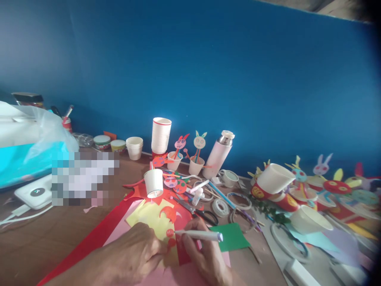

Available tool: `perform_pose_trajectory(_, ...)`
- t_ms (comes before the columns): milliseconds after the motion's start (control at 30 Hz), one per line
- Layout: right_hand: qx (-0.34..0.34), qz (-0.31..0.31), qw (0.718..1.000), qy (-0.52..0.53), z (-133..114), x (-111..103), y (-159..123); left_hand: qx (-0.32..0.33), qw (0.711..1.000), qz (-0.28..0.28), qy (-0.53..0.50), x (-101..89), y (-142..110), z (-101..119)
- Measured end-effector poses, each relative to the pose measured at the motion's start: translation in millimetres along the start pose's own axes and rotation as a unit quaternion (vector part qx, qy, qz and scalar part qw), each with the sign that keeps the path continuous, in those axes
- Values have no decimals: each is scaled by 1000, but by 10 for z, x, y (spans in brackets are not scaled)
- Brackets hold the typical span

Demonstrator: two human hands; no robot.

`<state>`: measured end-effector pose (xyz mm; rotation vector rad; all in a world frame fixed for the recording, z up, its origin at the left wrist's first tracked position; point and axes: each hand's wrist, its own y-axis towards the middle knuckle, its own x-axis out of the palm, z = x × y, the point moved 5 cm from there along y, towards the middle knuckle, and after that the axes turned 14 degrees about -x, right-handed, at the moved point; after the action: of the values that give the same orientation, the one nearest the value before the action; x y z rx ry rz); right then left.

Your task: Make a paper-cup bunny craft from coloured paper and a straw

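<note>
My right hand (206, 254) grips a white marker pen (202, 235) with a bluish end, its tip pointing left at small red paper circles (170, 233). The upper circle bears some marks. Curled and pressed down on the papers just left of the circles, my left hand (143, 248) has its fingertips mostly hidden. Beneath lie yellow paper (149, 214), a small red sheet (183, 254), and pink paper (120, 226) over a larger red sheet (89, 246). An orange-red cut-out (168, 214) rests above the circles.
A white paper cup (154, 183) stands beyond the papers. Scissors (208, 216), a tape roll (220, 207), a glue bottle (197, 196) and green paper (233, 237) lie nearby. Behind are stacked cups (161, 135), a thermos (218, 155) and cups with paper rabbit figures (199, 141).
</note>
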<state>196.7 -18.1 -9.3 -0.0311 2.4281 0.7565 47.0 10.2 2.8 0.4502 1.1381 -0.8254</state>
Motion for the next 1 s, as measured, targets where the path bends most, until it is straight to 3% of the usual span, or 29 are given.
perform_pose_trajectory(233, 64, -22, 997, 42, 150, 168, -97, 1, 1000, 4, 27, -61, 8, 53)
perform_pose_trajectory(500, 67, -33, 996, 38, 200, 204, -125, 12, 1000, 0, -5, -79, 13, 75)
perform_pose_trajectory(833, 66, -27, 995, 74, 183, 247, -114, -8, 998, 20, 60, -40, 20, 27)
perform_pose_trajectory(1000, 62, -33, 994, 83, 188, 236, -125, -17, 999, 4, 43, -16, 23, -3)
